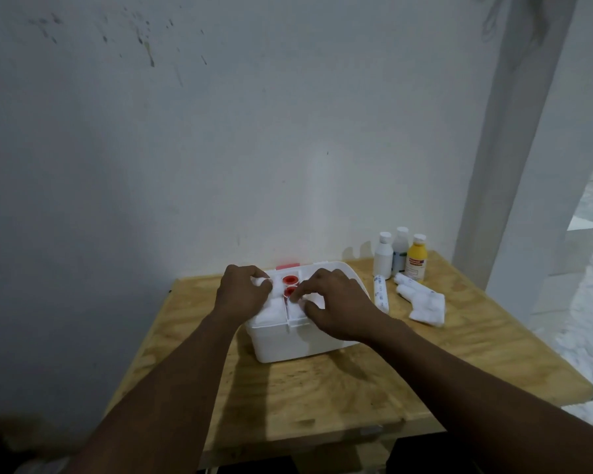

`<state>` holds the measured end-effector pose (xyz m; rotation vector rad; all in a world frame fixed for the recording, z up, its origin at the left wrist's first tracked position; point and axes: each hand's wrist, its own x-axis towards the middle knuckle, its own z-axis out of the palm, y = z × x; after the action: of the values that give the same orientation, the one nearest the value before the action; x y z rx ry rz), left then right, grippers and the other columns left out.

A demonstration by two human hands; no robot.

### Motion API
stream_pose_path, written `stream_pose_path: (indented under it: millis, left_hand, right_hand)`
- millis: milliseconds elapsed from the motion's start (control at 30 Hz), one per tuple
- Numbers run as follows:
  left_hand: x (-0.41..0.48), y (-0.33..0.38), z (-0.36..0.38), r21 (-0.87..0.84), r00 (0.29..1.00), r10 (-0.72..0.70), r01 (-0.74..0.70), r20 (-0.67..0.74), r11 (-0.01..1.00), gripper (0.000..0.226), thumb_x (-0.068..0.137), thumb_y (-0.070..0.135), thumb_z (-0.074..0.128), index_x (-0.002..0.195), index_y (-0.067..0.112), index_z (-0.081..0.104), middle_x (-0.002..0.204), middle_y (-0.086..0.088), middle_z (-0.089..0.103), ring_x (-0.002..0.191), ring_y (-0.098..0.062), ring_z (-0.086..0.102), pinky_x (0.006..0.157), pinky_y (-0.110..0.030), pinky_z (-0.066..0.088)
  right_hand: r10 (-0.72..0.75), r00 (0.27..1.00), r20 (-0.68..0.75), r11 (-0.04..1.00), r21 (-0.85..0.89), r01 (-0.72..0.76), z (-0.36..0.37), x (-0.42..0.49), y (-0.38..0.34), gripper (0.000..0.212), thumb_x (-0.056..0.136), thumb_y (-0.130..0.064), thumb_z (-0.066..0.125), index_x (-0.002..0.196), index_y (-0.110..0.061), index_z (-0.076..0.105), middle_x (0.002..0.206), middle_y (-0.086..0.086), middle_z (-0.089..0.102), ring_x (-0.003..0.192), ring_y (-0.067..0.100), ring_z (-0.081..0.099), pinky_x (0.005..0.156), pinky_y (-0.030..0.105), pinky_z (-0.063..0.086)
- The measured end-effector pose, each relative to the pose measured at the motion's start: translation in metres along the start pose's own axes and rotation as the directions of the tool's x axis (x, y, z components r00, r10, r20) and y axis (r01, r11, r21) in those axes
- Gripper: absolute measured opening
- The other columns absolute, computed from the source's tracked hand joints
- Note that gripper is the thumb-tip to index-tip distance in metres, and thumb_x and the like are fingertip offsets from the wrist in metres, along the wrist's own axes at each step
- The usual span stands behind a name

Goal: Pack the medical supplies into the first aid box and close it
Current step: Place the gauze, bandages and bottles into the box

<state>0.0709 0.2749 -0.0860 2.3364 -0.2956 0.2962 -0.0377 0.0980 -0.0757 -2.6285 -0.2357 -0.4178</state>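
1. The left hand sits over the left side of the open first aid box, its fingers curled together on a white wad of gauze or cotton. It looks to be pressing the wad down so the contents sit below the rim.
2. The right hand rests on the box's right side, thumb and forefinger pinched on white soft material at their tips. Whether it is a separate roll or part of the packing, I cannot tell.
3. Between the two grips, two red-capped tape rolls sit in the top tray, one behind the other. A thin white divider runs toward the person just below them.
4. More white padding fills the tray compartments under both palms. The lower body of the box is opaque, so anything beneath is hidden.
5. The lid is not on. A red latch or handle piece shows at the far edge beyond the left fingers.
6. Well to the right of the right hand, on the wooden table, these remain unpacked: a wrapped bandage roll, a pile of white gauze, and three bottles behind it, white, grey-blue and yellow.
7. Judged from this, packing is partway done. Closing should wait for those items.
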Motion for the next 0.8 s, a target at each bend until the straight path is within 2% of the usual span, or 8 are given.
stream_pose_path:
  millis: [167,267,367,467,533,600,700,800]
  left_hand:
    - [0.001,-0.001,0.002,-0.005,1.000,-0.015,0.015,-0.004,1.000,0.017,0.089,0.021,0.070,0.100,0.013,0.079,0.117,-0.010,0.072,0.103,-0.021,0.063,0.079,-0.025,0.040]
    - [0.001,-0.001,0.004,-0.005,1.000,-0.020,0.020,-0.012,1.000,0.017,0.089,0.022,0.069,0.100,0.013,0.079,0.118,-0.010,0.071,0.097,-0.018,0.060,0.078,-0.025,0.039]
    - [0.000,0.000,0.006,-0.019,1.000,-0.018,0.017,-0.020,1.000,0.017,0.089,0.020,0.069,0.100,0.011,0.079,0.116,-0.009,0.072,0.092,-0.012,0.055,0.077,-0.026,0.039]
    - [0.000,0.002,0.009,-0.019,1.000,-0.024,0.023,-0.018,1.000,0.018,0.089,0.022,0.069,0.101,0.013,0.079,0.118,-0.010,0.070,0.094,-0.014,0.057,0.077,-0.026,0.040]
    - [0.000,0.004,0.012,-0.032,0.999,-0.028,0.027,-0.016,0.999,0.018,0.089,0.022,0.069,0.101,0.013,0.079,0.117,-0.010,0.070,0.093,-0.013,0.057,0.077,-0.026,0.041]
    - [0.000,0.006,0.014,-0.038,1.000,-0.026,0.025,-0.016,0.999,0.017,0.089,0.022,0.069,0.100,0.013,0.079,0.117,-0.010,0.070,0.091,-0.013,0.056,0.077,-0.026,0.042]
    - [0.001,0.010,0.017,-0.044,0.999,-0.047,0.047,-0.006,0.998,0.016,0.090,0.023,0.069,0.101,0.015,0.078,0.121,-0.010,0.067,0.092,-0.014,0.057,0.078,-0.026,0.043]
    - [0.002,0.010,0.017,-0.053,0.998,-0.061,0.061,0.004,0.997,0.017,0.090,0.024,0.070,0.102,0.016,0.078,0.123,-0.009,0.067,0.093,-0.014,0.057,0.079,-0.026,0.043]
  right_hand:
    - [-0.010,1.000,-0.021,0.999,0.032,0.011,0.000,0.001,0.005,0.029,0.089,-0.032,0.052,0.111,-0.038,0.069,0.121,-0.004,0.063,0.116,0.020,0.051,0.101,0.044,0.042]
    - [0.047,0.985,-0.167,0.994,0.108,-0.029,-0.004,0.003,0.010,0.022,0.089,-0.026,0.057,0.106,-0.031,0.070,0.107,0.001,0.064,0.101,0.018,0.056,0.093,0.038,0.045]
    - [0.159,0.935,-0.315,0.987,0.060,-0.148,-0.013,0.003,0.025,0.018,0.088,-0.027,0.060,0.104,-0.026,0.068,0.102,0.004,0.063,0.099,0.022,0.056,0.085,0.036,0.046]
    - [0.357,0.814,-0.459,0.920,0.021,-0.391,-0.022,0.000,0.047,0.023,0.085,-0.029,0.059,0.106,-0.024,0.067,0.110,0.010,0.062,0.108,0.033,0.055,0.091,0.043,0.045]
    - [0.545,0.713,-0.442,0.794,-0.002,-0.608,-0.029,-0.006,0.064,0.031,0.085,-0.029,0.060,0.114,-0.022,0.061,0.121,0.015,0.055,0.118,0.038,0.048,0.098,0.049,0.040]
    - [0.674,0.644,-0.362,0.657,-0.106,-0.746,-0.033,-0.018,0.084,0.044,0.085,-0.034,0.061,0.124,-0.018,0.050,0.129,0.018,0.047,0.122,0.041,0.042,0.101,0.053,0.037]
    - [0.760,0.600,-0.251,0.559,-0.220,-0.800,-0.029,-0.039,0.112,0.056,0.084,-0.031,0.062,0.132,-0.017,0.039,0.133,0.018,0.043,0.124,0.041,0.041,0.101,0.054,0.036]
    - [0.748,0.605,-0.273,0.560,-0.229,-0.796,-0.020,-0.049,0.122,0.047,0.087,-0.026,0.058,0.130,-0.015,0.041,0.126,0.015,0.049,0.117,0.037,0.048,0.096,0.051,0.039]
